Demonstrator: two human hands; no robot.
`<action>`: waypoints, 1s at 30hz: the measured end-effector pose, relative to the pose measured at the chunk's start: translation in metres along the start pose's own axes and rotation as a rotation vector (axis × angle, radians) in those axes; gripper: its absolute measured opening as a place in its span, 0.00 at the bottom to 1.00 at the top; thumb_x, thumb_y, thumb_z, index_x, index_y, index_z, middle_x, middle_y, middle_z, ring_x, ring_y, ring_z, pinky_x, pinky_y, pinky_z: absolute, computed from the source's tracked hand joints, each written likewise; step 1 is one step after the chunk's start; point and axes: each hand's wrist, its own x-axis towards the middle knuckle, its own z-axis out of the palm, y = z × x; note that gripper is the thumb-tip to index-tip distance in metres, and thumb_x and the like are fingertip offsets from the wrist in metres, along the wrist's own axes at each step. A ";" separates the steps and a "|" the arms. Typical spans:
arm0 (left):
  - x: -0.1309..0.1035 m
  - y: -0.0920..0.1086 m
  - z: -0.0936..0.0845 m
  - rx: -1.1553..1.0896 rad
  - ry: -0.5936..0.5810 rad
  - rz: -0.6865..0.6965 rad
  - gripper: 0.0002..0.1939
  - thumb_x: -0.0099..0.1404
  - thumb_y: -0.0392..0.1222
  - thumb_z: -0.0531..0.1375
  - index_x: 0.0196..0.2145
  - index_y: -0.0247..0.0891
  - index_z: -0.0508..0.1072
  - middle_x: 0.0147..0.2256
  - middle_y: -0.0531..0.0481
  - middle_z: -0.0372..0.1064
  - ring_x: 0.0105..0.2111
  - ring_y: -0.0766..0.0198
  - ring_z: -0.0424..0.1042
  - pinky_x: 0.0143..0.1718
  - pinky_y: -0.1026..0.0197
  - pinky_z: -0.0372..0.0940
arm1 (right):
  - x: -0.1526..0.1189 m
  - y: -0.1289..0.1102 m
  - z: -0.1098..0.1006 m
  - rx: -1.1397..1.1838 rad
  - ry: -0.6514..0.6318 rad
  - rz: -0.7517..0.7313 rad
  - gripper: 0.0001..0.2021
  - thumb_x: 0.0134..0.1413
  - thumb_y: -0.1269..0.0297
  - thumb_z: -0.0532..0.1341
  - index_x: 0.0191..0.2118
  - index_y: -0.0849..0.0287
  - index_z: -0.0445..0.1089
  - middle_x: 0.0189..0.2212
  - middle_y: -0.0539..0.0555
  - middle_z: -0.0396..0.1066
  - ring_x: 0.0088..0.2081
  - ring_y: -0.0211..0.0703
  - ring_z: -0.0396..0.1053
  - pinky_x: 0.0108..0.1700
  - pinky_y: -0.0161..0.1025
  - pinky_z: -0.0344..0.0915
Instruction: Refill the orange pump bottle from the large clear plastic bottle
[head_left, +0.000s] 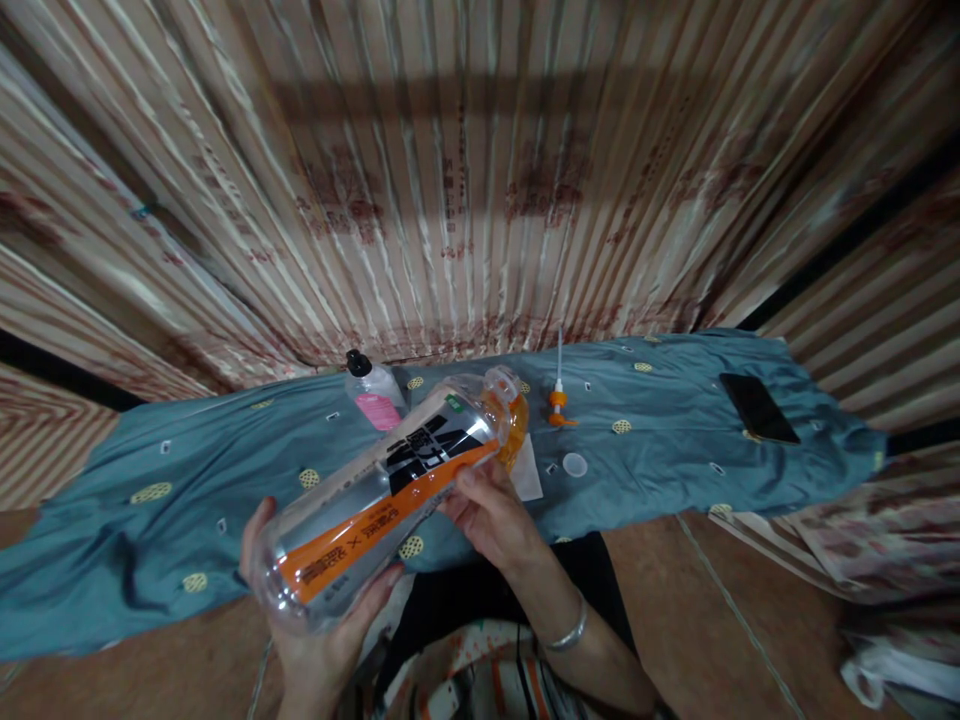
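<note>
A large clear plastic bottle (360,530) with an orange and black label is tilted in front of me, its uncapped neck up and to the right. My left hand (322,620) is wrapped round its base. Near the shoulder, my right hand (495,510) grips the bottle with the thumb on the orange label. Behind the neck stands a bottle of orange liquid (516,430), partly hidden. An orange pump head (557,402) with a thin tube lies to the right of it. Closer to me is a small round white disc (574,465).
A clear bottle with a pink label and black pump top (377,400) is on the cloth at the back left. A white paper (529,475) lies partly under the orange bottle. A dark phone (759,408) rests at the right on the teal cloth (667,460). Curtains hang behind.
</note>
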 end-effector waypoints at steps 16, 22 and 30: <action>-0.006 -0.005 0.003 -0.043 -0.016 -0.125 0.60 0.41 0.56 0.84 0.68 0.45 0.66 0.64 0.38 0.66 0.64 0.38 0.71 0.73 0.29 0.61 | -0.005 -0.002 -0.006 -0.049 -0.049 -0.013 0.23 0.48 0.45 0.83 0.43 0.48 0.80 0.40 0.49 0.86 0.44 0.49 0.85 0.50 0.48 0.85; -0.010 -0.005 0.003 -0.056 -0.023 -0.144 0.59 0.47 0.54 0.83 0.71 0.50 0.63 0.67 0.38 0.63 0.68 0.37 0.68 0.74 0.26 0.60 | -0.018 -0.013 -0.027 -0.263 0.041 -0.158 0.19 0.53 0.51 0.82 0.47 0.50 0.81 0.43 0.51 0.86 0.45 0.46 0.84 0.52 0.44 0.82; -0.005 0.009 0.003 -0.046 0.008 -0.156 0.57 0.43 0.58 0.83 0.66 0.48 0.65 0.65 0.39 0.63 0.66 0.37 0.69 0.73 0.26 0.62 | -0.020 -0.035 -0.091 -0.899 0.632 -0.650 0.19 0.60 0.56 0.78 0.54 0.49 0.80 0.50 0.54 0.85 0.44 0.47 0.80 0.57 0.50 0.77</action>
